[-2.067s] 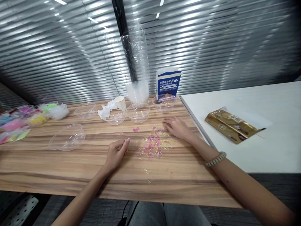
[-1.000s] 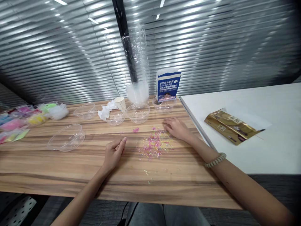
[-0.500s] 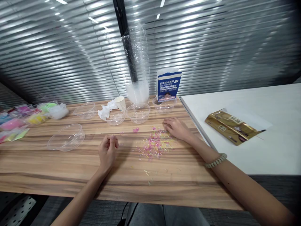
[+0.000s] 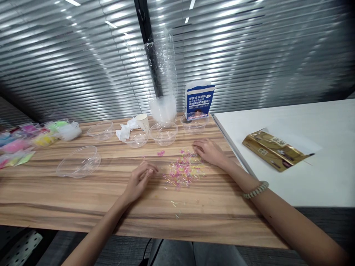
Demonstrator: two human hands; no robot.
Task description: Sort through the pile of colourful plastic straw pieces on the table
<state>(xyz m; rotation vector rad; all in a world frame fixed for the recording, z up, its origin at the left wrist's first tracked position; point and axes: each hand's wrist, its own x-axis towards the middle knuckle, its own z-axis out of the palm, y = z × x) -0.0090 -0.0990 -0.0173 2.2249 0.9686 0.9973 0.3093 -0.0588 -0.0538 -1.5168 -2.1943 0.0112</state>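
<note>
A loose pile of small pink, yellow and white bead-like tubes [image 4: 184, 170] lies on the wooden table. At its left edge is my left hand [image 4: 140, 179], fingers reaching toward the pile and thumb slightly apart, with nothing visible in it. On the upper right side of the pile, my right hand [image 4: 208, 150] rests flat on the table, fingers stretched out and touching or nearly touching the outermost pieces. A small pink cluster [image 4: 161, 153] sits apart, above the pile. A few pale pieces [image 4: 177, 204] are scattered nearer the front edge.
Behind the pile stand clear plastic bowls [image 4: 163, 138], a paper cup [image 4: 142, 122], crumpled tissue [image 4: 123, 132] and a blue packet [image 4: 199, 99]. Another clear bowl [image 4: 79, 170] lies tilted at left, near colourful bags [image 4: 44, 139]. A gold wrapper [image 4: 277, 149] lies on the white table.
My left hand has moved right toward the pile, and its curled fingers have extended. My right hand has stayed in place.
</note>
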